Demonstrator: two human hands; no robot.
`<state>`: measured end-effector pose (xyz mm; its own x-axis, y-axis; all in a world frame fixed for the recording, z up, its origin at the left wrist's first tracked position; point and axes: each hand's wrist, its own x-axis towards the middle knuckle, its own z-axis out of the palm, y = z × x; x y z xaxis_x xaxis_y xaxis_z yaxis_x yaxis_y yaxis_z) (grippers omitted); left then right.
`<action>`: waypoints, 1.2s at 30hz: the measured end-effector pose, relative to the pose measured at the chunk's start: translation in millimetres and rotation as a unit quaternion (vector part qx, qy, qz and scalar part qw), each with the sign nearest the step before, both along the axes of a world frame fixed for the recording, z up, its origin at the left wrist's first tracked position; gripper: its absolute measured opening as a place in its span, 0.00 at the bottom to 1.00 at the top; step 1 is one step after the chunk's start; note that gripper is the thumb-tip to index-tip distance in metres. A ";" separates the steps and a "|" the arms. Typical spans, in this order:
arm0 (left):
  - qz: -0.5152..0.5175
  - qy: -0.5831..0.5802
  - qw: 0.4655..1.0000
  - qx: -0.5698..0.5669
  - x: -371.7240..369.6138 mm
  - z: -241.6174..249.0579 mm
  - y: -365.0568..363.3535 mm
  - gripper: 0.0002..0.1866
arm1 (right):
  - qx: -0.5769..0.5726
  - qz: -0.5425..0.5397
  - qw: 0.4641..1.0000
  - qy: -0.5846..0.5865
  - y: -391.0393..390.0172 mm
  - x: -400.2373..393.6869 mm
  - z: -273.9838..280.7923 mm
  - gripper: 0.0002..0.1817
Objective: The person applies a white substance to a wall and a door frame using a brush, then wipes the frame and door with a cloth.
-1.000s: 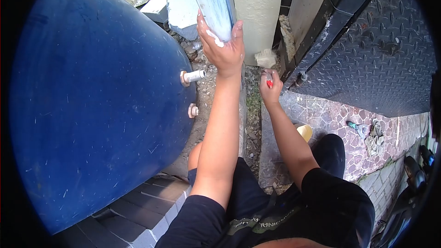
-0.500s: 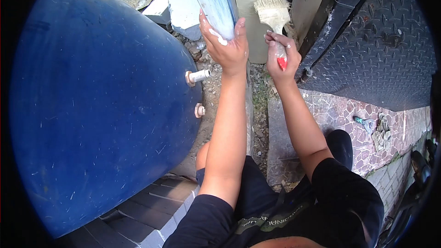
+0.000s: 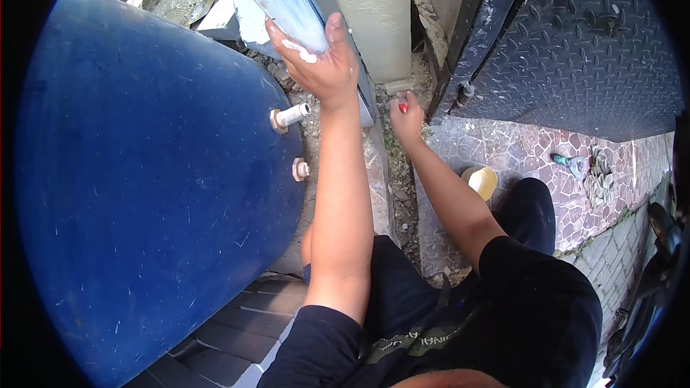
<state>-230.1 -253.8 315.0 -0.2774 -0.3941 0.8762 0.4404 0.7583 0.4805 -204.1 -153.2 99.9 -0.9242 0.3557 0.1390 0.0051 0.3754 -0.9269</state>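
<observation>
My left hand (image 3: pixel 323 72) is at the lower end of a board (image 3: pixel 287 3) streaked blue and white, with the thumb on one side and the fingers on the other. White paint is smeared along its index finger side. Lower and to the right, my right hand (image 3: pixel 407 121) grips a paintbrush (image 3: pixel 399 88) whose handle has a red end. The brush head is low at the foot of a cream post (image 3: pixel 370 21); whether the bristles touch it is hard to see. My fingers cover most of the handle.
A big blue tank (image 3: pixel 158 187) with two pipe fittings fills the left side. At the right stands a black diamond-plate metal sheet (image 3: pixel 575 50). A yellow container (image 3: pixel 481 182) sits near my knee. Farther right, a green-handled tool (image 3: pixel 568 164) and a rag (image 3: pixel 599 179) lie on paving.
My right hand has brought the paintbrush down from higher on the post to its foot. The view has shifted, and the yellow container now shows beside my right forearm.
</observation>
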 end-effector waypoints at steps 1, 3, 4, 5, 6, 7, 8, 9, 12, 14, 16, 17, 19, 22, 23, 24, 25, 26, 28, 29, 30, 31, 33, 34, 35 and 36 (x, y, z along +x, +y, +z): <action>-0.008 -0.002 1.000 0.007 -0.2 -0.2 -0.1 0.41 | -0.017 -0.012 0.999 0.038 -2.7 -10.3 5.2 0.11; -0.028 0.004 1.000 0.013 -1.7 -0.3 0.3 0.41 | -0.040 -0.016 0.999 0.018 -1.7 -28.5 33.2 0.11; -0.043 0.008 0.999 0.021 -1.8 -0.2 -1.3 0.41 | -0.061 -0.015 0.998 -0.003 -2.0 -34.1 46.9 0.11; -0.041 0.006 0.999 0.019 -3.1 -0.6 -2.6 0.41 | -0.043 -0.045 0.995 0.076 -3.2 -37.1 50.3 0.11; -0.045 0.024 0.998 0.024 -4.4 -1.0 -2.0 0.42 | -0.043 -0.043 0.995 0.073 -2.4 -32.1 50.8 0.11; -0.050 0.041 0.997 0.029 -4.6 -1.9 -0.9 0.43 | -0.054 -0.028 0.996 0.070 0.0 -22.6 51.5 0.10; -0.051 0.038 0.997 0.031 -3.3 -2.8 0.5 0.43 | -0.065 -0.014 0.995 0.067 3.7 -15.4 51.5 0.10; -0.062 0.028 0.996 0.052 -2.5 -2.5 1.2 0.43 | -0.079 -0.019 0.996 0.047 4.7 -13.9 34.5 0.10; -0.040 0.021 0.999 0.030 -2.6 -0.1 -0.2 0.40 | -0.058 -0.032 0.997 -0.029 7.3 -19.0 13.7 0.11; -0.008 0.022 1.000 -0.012 -1.1 0.0 1.2 0.38 | -0.059 -0.038 0.997 -0.027 7.0 -36.6 13.9 0.11; -0.023 0.042 0.999 -0.010 -2.8 2.6 0.4 0.37 | -0.062 -0.039 0.997 -0.021 3.3 -50.4 29.2 0.12; -0.020 0.042 0.999 -0.011 -2.8 2.6 0.1 0.37 | -0.077 -0.036 0.996 -0.025 3.2 -53.4 39.6 0.12; -0.018 0.033 0.999 0.007 -2.3 0.7 0.4 0.43 | -0.113 -0.022 0.993 -0.006 1.4 -50.2 66.3 0.13; -0.038 0.027 0.999 0.013 0.9 2.8 2.3 0.43 | -0.124 0.024 0.984 0.127 3.8 -33.8 115.8 0.06; -0.037 0.024 0.999 0.013 1.4 0.7 2.5 0.43 | -0.124 0.024 0.984 0.123 3.8 -29.6 132.7 0.06; -0.022 0.028 0.999 0.002 0.6 0.3 1.8 0.43 | -0.197 0.040 0.959 0.202 2.2 -27.2 149.5 0.06; -0.006 0.035 0.999 -0.010 -0.8 1.5 0.7 0.43 | -0.268 0.057 0.920 0.280 0.0 -26.7 158.3 0.07; -0.004 0.037 0.999 -0.011 -1.3 1.5 -0.1 0.43 | -0.268 0.059 0.920 0.281 -0.6 -26.1 159.0 0.07; -0.026 0.042 0.999 0.011 -2.2 1.4 0.1 0.43 | -0.123 0.093 0.884 0.441 2.9 -27.7 155.7 0.09; -0.025 0.046 0.999 0.013 -2.3 0.9 0.1 0.43 | -0.042 0.091 0.874 0.476 3.4 -32.2 141.8 0.10; -0.032 0.032 0.999 0.018 -0.9 1.3 0.7 0.42 | -0.041 0.093 0.872 0.479 3.2 -32.3 126.6 0.10; -0.041 0.017 0.999 0.024 0.5 1.3 1.9 0.40 | -0.003 0.113 0.892 0.438 2.9 -29.7 109.8 0.10; -0.054 0.025 0.998 0.026 1.5 3.7 4.2 0.41 | 0.034 0.132 0.907 0.397 4.5 -25.2 74.1 0.09; -0.067 0.030 0.997 0.026 1.3 4.4 3.6 0.41 | 0.023 0.153 0.924 0.351 7.1 -22.7 54.5 0.09; -0.063 0.028 0.997 0.026 1.4 2.3 2.1 0.41 | 0.012 0.174 0.938 0.299 8.2 -16.1 33.4 0.08; -0.038 0.024 0.999 0.013 -0.7 0.2 0.6 0.41 | 0.009 0.176 0.938 0.298 6.8 -10.6 11.0 0.08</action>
